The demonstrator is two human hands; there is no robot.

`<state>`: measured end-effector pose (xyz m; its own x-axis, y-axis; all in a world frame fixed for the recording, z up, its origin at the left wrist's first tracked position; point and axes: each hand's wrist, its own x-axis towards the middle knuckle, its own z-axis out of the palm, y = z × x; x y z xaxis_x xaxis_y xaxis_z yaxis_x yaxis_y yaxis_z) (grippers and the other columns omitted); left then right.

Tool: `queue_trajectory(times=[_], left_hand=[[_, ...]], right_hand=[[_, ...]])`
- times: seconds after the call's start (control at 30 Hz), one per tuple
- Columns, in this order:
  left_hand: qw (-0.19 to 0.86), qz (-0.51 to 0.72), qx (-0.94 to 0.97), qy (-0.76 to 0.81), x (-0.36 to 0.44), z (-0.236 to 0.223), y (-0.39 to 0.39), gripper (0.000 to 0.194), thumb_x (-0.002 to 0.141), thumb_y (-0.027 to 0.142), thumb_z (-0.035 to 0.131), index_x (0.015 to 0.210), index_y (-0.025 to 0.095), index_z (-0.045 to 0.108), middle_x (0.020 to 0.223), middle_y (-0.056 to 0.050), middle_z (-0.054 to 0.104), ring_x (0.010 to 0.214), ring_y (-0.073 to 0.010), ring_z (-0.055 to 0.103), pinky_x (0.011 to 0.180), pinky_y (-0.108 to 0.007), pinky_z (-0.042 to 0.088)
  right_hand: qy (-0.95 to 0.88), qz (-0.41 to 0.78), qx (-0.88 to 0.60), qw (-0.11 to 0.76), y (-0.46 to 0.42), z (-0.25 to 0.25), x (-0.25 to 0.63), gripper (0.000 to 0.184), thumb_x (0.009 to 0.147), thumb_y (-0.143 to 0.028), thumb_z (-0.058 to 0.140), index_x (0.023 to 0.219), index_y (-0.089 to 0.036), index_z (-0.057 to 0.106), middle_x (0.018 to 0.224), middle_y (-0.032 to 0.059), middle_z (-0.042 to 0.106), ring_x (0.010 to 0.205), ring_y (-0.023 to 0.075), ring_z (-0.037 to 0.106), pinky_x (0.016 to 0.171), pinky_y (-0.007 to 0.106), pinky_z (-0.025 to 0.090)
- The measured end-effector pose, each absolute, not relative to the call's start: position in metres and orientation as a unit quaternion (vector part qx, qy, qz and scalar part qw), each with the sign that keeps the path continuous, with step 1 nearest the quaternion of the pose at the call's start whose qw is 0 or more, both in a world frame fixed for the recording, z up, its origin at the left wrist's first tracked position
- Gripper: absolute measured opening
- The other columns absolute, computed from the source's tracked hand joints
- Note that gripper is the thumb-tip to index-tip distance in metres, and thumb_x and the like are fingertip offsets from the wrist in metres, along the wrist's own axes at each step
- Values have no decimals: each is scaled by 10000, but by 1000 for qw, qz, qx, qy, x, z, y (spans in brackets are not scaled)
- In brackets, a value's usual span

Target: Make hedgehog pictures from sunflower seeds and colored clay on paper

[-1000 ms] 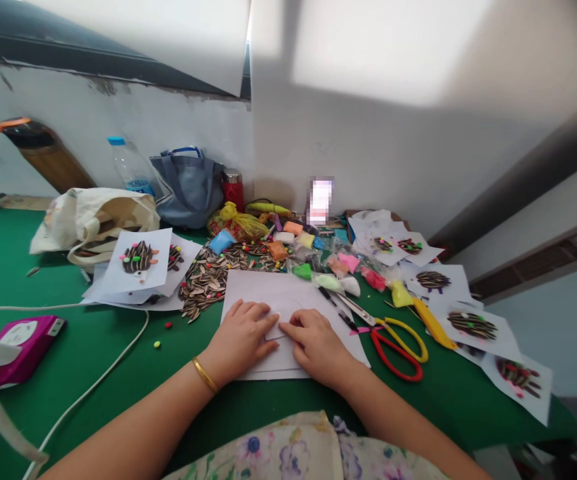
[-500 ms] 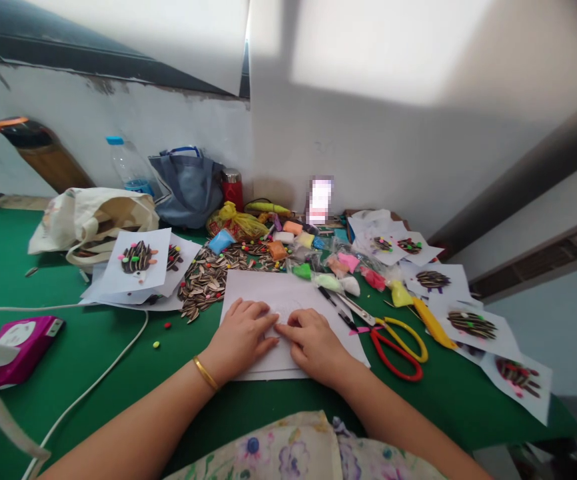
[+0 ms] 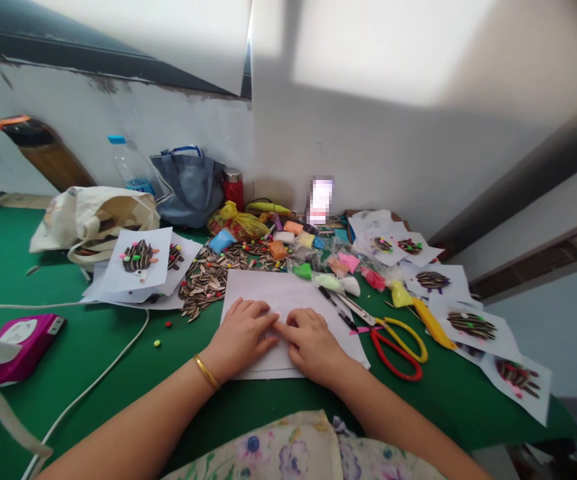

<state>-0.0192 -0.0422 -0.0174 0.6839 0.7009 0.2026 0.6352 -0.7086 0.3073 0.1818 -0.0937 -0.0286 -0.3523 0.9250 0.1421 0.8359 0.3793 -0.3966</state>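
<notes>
Both of my hands rest on a white paper sheet (image 3: 278,290) lying on the green table (image 3: 83,353). My left hand (image 3: 241,337), with a gold bangle on the wrist, lies flat with its fingers spread on the sheet. My right hand (image 3: 311,343) presses beside it, fingertips meeting the left hand's fingertips at the middle of the sheet. Whether anything small sits under the fingertips is hidden. A pile of striped sunflower seeds (image 3: 208,280) lies just beyond the sheet's far left corner.
Red and yellow scissors (image 3: 398,347) lie right of the sheet. Small coloured clay bags (image 3: 318,263) crowd the far side. Seed hedgehog pictures (image 3: 141,260) lie left and right (image 3: 471,323). Bags (image 3: 188,183), a bottle (image 3: 126,163), a pink box (image 3: 16,347) and a white cable (image 3: 103,377) stand left.
My right hand has shifted slightly left, and its fingertips have closed in against the left hand's fingertips. The left hand stays in place on the sheet.
</notes>
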Motion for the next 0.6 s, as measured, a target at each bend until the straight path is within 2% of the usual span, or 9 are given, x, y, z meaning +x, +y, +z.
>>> queue_trajectory(times=[0.17, 0.43, 0.6], left_hand=[[114, 149, 913, 363, -20, -16, -42, 381, 858, 382, 627, 1228, 296, 608, 1185, -67, 589, 1105, -260, 520, 1087, -496, 301], [124, 152, 909, 367, -21, -17, -42, 373, 858, 378, 630, 1220, 296, 609, 1187, -63, 591, 1115, -260, 524, 1093, -500, 290], [126, 169, 906, 366, -21, -22, -40, 361, 869, 373, 619, 1215, 277, 583, 1195, -60, 607, 1119, -256, 538, 1094, -489, 290]], right_hand=[[-806, 129, -537, 213, -90, -31, 190, 463, 810, -84, 538, 1208, -283, 665, 1006, 62, 549, 965, 216, 452, 888, 359, 380], [-811, 122, -544, 176, -94, -29, 176, 471, 803, -120, 577, 1235, -300, 631, 998, 53, 545, 962, 218, 442, 872, 363, 358], [-799, 129, -542, 228, -88, -32, 185, 480, 796, -65, 532, 1221, -250, 652, 976, 63, 548, 937, 212, 460, 866, 355, 393]])
